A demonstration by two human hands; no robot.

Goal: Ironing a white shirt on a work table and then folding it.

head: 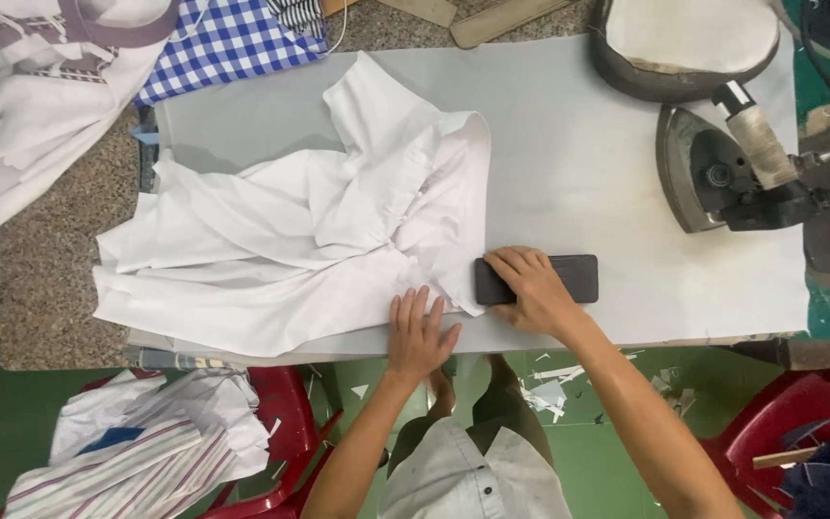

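A crumpled white shirt (309,240) lies on the grey ironing table (578,144), spread toward the left. My left hand (420,332) rests flat, fingers apart, on the shirt's lower edge near the table's front. My right hand (530,288) grips a dark rectangular block (569,279) that lies on the table, its left end against the shirt's hem.
A steam iron (722,173) rests at the right of the table, with a padded pressing form (684,43) behind it. A blue checked cloth (228,38) and white garments (40,106) lie at the back left. Red plastic chairs (285,423) with clothes stand on the green floor.
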